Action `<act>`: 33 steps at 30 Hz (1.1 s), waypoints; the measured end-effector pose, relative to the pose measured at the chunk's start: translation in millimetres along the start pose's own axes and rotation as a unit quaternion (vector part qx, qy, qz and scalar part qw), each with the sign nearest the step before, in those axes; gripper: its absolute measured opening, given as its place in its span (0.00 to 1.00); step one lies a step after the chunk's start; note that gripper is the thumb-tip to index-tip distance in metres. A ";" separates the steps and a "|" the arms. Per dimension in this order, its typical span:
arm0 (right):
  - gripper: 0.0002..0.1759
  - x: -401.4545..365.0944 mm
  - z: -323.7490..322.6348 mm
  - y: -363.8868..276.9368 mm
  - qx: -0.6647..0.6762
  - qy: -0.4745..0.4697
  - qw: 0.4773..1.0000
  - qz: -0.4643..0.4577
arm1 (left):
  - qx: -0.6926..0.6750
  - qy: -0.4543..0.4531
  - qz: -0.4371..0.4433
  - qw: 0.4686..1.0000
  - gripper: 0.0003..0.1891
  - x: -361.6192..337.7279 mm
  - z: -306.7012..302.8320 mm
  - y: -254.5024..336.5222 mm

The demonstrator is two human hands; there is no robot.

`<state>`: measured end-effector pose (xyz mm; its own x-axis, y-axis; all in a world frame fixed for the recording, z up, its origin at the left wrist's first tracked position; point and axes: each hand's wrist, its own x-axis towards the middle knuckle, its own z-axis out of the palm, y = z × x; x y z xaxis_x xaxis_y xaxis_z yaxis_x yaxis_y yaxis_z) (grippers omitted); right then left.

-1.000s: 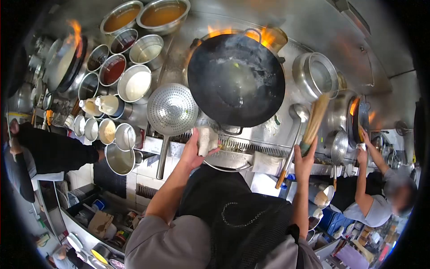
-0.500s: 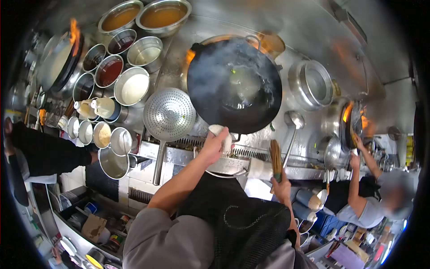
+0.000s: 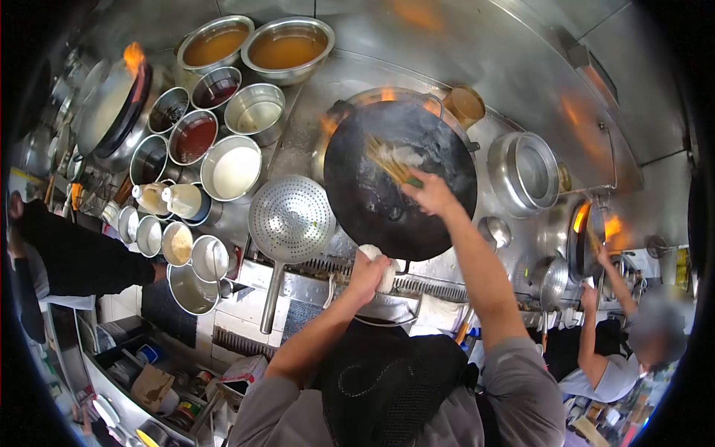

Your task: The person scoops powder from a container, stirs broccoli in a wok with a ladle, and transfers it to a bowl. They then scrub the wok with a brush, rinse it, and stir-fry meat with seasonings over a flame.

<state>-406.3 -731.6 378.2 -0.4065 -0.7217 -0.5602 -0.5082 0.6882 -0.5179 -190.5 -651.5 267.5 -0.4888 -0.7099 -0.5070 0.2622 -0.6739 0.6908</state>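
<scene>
Over a large black wok (image 3: 372,216), my right hand (image 3: 430,195) is closed on a bamboo brush (image 3: 389,160), whose bristles are down in the wok's middle. Water and steam show around the bristles. At the wok's near rim, my left hand (image 3: 367,276) is wrapped round a folded white cloth (image 3: 386,277), close to the wok's handle. Flames rise behind the wok. A perforated strainer (image 3: 292,218) lies just left of the wok, its handle pointing toward me.
Bowls of brown liquid (image 3: 288,51), metal pots of sauces (image 3: 232,168) and bottles (image 3: 183,201) stand at the left. A ladle (image 3: 494,232) and stacked metal pots (image 3: 523,174) are right of the wok. A co-worker (image 3: 611,365) works at another flaming wok at far right.
My right hand has moved up and left with the brush, from the counter's near edge into the wok. My left hand still holds the cloth. The camera view has shifted slightly.
</scene>
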 end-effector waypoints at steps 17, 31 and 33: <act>0.36 21.2 42.1 68.4 -0.089 0.118 0.968 -0.203 | -0.037 0.014 -0.053 0.998 0.19 -8.4 0.0 7.9; 0.35 34.6 26.0 40.9 -0.014 0.084 0.990 -0.116 | 0.010 0.002 -0.086 0.996 0.12 -3.6 -8.8 13.6; 0.35 17.7 69.5 32.3 0.031 0.067 0.990 -0.122 | 0.008 -0.005 -0.081 0.997 0.11 -0.4 -8.9 13.4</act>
<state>-377.1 -717.0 306.6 -0.3760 -0.8677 -0.3250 -0.5572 0.4920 -0.6690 -179.4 -662.1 272.4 -0.5324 -0.5892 -0.6078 0.1662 -0.7768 0.6074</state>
